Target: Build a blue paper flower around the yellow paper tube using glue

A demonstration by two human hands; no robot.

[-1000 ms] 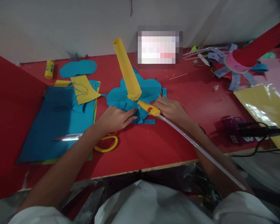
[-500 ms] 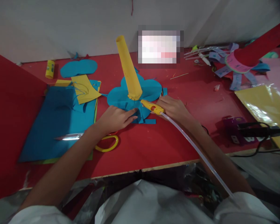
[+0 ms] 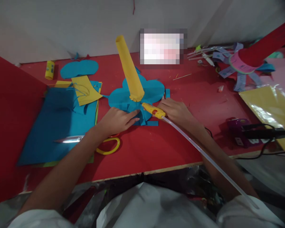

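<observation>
A yellow hot glue gun (image 3: 154,110) is in my right hand (image 3: 174,109), whose fingers wrap round its mostly hidden handle. Out of its back runs a long clear glue stick (image 3: 204,153) over my right forearm. The nozzle is close to the base of a yellow paper tube (image 3: 129,69), which stands tilted on a blue petal-shaped paper piece (image 3: 155,89). My left hand (image 3: 112,121) rests on the piece's near left side, index finger and thumb stretched out and apart over blue paper strips. Scissors with yellow handles (image 3: 119,146) lie partly under my left wrist.
At left, blue sheets (image 3: 54,117) carry a yellow paper scrap (image 3: 85,91). A glue stick tube (image 3: 49,70) and blue cutout (image 3: 79,69) are behind. To the right are a purple box (image 3: 237,131) with black cables, a yellow packet (image 3: 270,110) and a red tube (image 3: 270,41).
The glue gun drew slightly back to the right, then came a little left again. Its clear glue stick swung with it. My left hand stays in place on the blue paper.
</observation>
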